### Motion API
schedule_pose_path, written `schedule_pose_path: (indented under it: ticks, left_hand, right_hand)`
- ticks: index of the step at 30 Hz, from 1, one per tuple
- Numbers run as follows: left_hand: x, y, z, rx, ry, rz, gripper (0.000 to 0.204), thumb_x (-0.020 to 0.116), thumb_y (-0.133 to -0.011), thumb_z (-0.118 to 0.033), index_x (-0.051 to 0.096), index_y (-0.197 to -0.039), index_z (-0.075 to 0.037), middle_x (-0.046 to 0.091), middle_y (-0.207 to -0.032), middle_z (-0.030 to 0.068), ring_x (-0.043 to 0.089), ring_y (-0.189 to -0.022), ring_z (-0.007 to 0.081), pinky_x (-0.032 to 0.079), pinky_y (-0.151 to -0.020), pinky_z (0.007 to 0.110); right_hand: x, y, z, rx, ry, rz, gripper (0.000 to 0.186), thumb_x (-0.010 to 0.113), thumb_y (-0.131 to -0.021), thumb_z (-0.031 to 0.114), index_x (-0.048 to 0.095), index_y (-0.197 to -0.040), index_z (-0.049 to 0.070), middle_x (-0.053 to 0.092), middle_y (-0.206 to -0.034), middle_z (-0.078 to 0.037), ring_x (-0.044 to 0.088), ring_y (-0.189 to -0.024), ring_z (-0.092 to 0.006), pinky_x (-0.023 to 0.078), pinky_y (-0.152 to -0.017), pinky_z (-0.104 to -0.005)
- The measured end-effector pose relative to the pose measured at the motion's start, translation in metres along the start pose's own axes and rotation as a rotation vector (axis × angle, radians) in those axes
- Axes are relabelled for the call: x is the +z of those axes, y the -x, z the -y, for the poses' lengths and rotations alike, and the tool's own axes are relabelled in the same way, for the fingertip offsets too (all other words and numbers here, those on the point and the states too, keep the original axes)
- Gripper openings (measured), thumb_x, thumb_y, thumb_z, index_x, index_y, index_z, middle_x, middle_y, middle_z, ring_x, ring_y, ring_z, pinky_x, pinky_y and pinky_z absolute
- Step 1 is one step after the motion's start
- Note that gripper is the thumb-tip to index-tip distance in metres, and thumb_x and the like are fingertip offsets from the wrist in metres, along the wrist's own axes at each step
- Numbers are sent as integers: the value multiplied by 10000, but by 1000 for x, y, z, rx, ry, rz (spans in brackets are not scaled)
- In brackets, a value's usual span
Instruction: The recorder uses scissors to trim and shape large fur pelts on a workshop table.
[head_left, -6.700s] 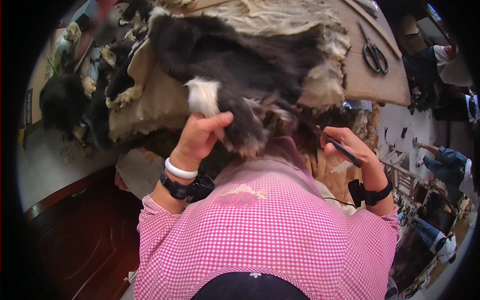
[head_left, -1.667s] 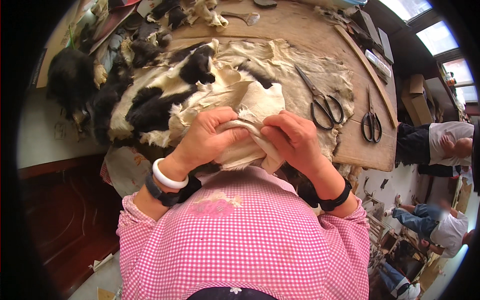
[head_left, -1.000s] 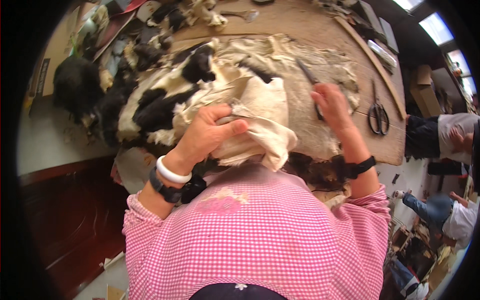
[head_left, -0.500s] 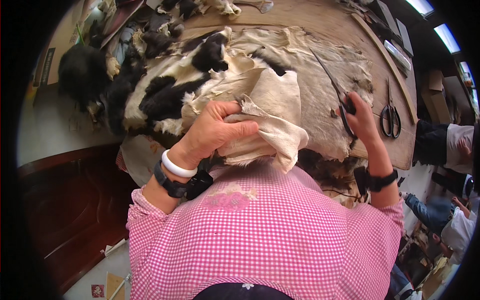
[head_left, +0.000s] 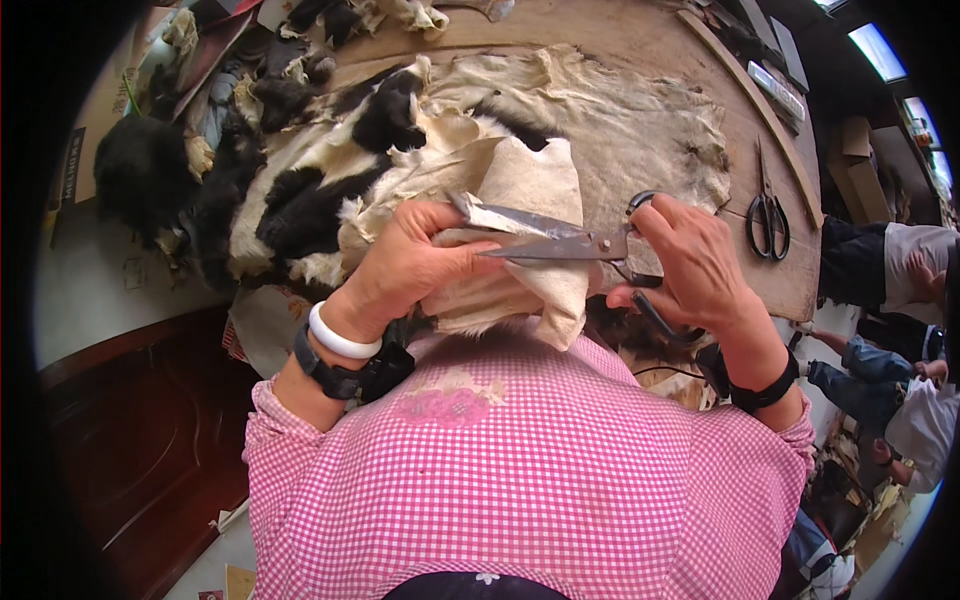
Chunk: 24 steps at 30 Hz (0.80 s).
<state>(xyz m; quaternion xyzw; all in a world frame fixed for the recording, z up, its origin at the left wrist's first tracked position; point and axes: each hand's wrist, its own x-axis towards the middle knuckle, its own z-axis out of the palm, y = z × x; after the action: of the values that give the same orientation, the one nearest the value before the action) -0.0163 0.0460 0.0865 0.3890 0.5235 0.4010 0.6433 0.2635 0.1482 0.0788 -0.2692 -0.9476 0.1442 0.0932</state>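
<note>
A pale piece of animal hide [head_left: 530,185] is folded up in front of me, its edge pinched between the thumb and fingers of my left hand [head_left: 425,255]. My right hand [head_left: 690,260] grips the dark handles of a pair of scissors [head_left: 570,245]. The blades are spread and point left, lying across the raised edge of the hide close to my left fingertips. Beneath and beyond lies a larger hide, with black and white fur [head_left: 335,190] at left and a pale bare skin side [head_left: 630,125] at right.
A second pair of scissors [head_left: 767,215] lies on the wooden table [head_left: 790,285] at right, beside a long wooden strip [head_left: 755,110]. Dark fur pieces [head_left: 150,175] are heaped at left. Other people [head_left: 900,400] are at the far right.
My right hand has swung the scissors left and down from above the large hide, with their blades now spread at the held edge. My left hand keeps its pinch.
</note>
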Motion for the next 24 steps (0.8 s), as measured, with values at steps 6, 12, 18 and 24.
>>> schedule_pose_path:
  ticks: [6,12,18,24]
  left_hand:
    - [-1,-1,0,2,56,17,222,702,-825,-13,693,-1044,21,698,-959,50,616,-841,76,504,-775,211]
    - [0,-2,2,1,105,28,222,709,-815,-14,688,-1033,19,694,-979,46,618,-882,83,497,-816,223]
    - [-1,-4,3,8,101,57,225,723,-811,-32,681,-1027,10,685,-967,34,613,-857,75,500,-787,215]
    - [1,-3,1,-17,116,12,230,737,-810,-57,685,-1026,5,677,-917,15,595,-817,63,493,-756,201]
  right_hand:
    - [2,-3,-3,-79,69,-45,771,571,-681,777,516,-823,21,511,-751,-106,561,-673,-280,414,-601,-388]
    - [7,-1,-8,-57,-17,52,749,563,-697,775,458,-703,34,487,-594,-111,532,-525,-296,402,-520,-397]
    - [15,5,-12,25,-86,115,724,560,-718,763,427,-674,52,496,-573,-116,543,-499,-308,397,-476,-397]
    - [10,11,-38,192,-267,77,713,535,-757,752,445,-709,46,467,-590,-116,519,-546,-313,390,-528,-387]
